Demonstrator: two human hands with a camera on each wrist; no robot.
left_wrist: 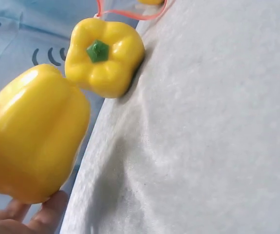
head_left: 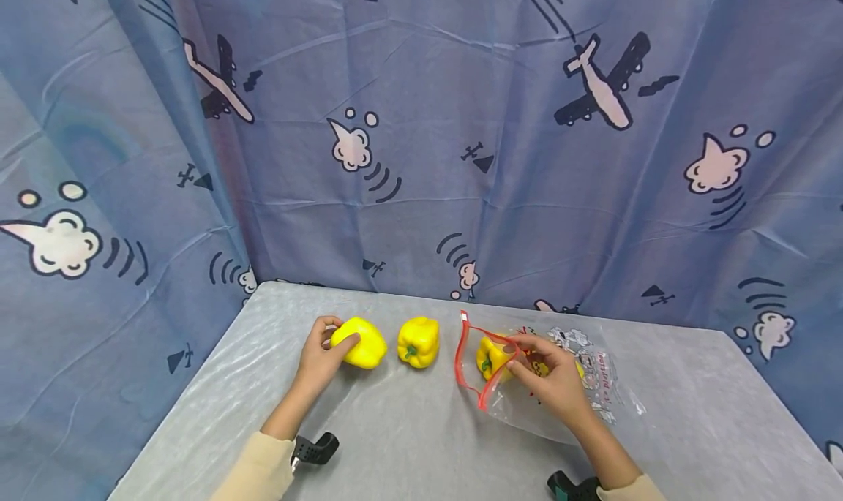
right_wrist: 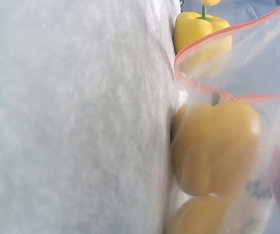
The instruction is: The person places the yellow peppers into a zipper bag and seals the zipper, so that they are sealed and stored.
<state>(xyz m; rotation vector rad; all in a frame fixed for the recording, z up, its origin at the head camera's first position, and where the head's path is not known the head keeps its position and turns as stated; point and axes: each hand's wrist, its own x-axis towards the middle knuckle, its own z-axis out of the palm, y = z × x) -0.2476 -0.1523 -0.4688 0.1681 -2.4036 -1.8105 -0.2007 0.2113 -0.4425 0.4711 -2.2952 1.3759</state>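
Note:
My left hand (head_left: 324, 351) grips a yellow bell pepper (head_left: 366, 344) at the left; the left wrist view shows this pepper (left_wrist: 35, 136) tilted, fingers around its end. Just right of it a second yellow pepper (head_left: 418, 341) sits on the table, its green stem facing me. A clear zip bag (head_left: 527, 416) with a red-edged mouth lies at the right, open toward the left. My right hand (head_left: 556, 380) pinches the bag's upper edge near the mouth. Inside the bag is a yellow pepper (right_wrist: 215, 146), with another (right_wrist: 200, 217) behind it.
A pale grey cloth covers the table (head_left: 408, 442). Blue curtains (head_left: 421, 150) printed with planes and clouds hang behind it and at the left side. Black wrist devices are strapped at both wrists.

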